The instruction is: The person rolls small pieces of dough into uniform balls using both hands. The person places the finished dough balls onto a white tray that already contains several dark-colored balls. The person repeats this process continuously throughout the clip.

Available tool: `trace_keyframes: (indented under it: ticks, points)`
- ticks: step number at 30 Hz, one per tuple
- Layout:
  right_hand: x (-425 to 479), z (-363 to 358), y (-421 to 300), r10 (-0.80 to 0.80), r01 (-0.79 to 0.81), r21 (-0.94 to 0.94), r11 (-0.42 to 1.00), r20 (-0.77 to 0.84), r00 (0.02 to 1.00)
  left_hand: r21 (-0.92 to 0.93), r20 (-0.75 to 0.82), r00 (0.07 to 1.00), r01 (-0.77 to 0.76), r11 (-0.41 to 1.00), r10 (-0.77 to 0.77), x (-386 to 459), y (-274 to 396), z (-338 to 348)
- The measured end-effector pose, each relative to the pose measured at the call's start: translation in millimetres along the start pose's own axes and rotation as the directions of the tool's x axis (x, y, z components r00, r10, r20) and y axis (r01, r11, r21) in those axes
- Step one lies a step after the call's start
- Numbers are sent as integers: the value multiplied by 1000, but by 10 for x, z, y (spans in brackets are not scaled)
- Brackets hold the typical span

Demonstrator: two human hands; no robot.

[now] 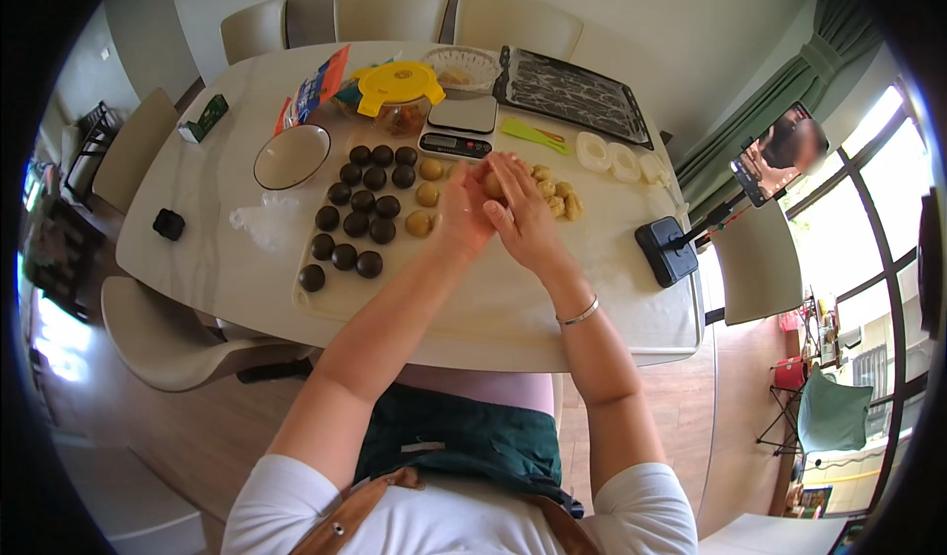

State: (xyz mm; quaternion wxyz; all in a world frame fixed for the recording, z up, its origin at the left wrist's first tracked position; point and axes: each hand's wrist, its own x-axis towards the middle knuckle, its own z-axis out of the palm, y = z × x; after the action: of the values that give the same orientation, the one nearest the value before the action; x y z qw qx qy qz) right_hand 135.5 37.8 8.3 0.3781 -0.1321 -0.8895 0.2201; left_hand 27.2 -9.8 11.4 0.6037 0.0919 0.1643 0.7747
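Note:
Between my left hand and my right hand is a pale dough ball, partly hidden by the palms and fingers. Just left of my left hand, several smooth tan dough balls form a column on the pale mat. Farther left lie rows of dark brown balls. Rough lumps of pale dough are heaped right of my right hand. Behind my hands stands a digital kitchen scale with a flat platform.
A cream bowl, crumpled plastic wrap and a small black object lie left. Behind are a yellow-lidded container, a glass bowl and a lined baking tray. Right are a green spatula, plastic molds and a phone stand.

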Motion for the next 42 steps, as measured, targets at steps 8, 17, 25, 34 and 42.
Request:
trace_keyframes:
  ticks: [8, 17, 25, 34, 42]
  points:
    - [33, 51, -226, -342, 327, 119, 937, 139, 929, -53, 286, 950, -110, 993, 121, 288, 57, -486]
    - [-34, 36, 7, 70, -70, -30, 997, 9, 997, -43, 55, 998, 44, 998, -41, 65, 28, -102]
    - [28, 8, -315, -311, 290, 172, 941, 106, 945, -27, 209, 975, -75, 997, 79, 215, -5, -390]
    - [55, 25, -254, 140, -140, 33, 990, 7, 990, -102, 74, 996, 62, 993, -54, 156, -93, -226]
    - [5, 1, -139, -154, 154, 8, 988, 38, 987, -4, 143, 987, 70, 998, -69, 163, -139, -252]
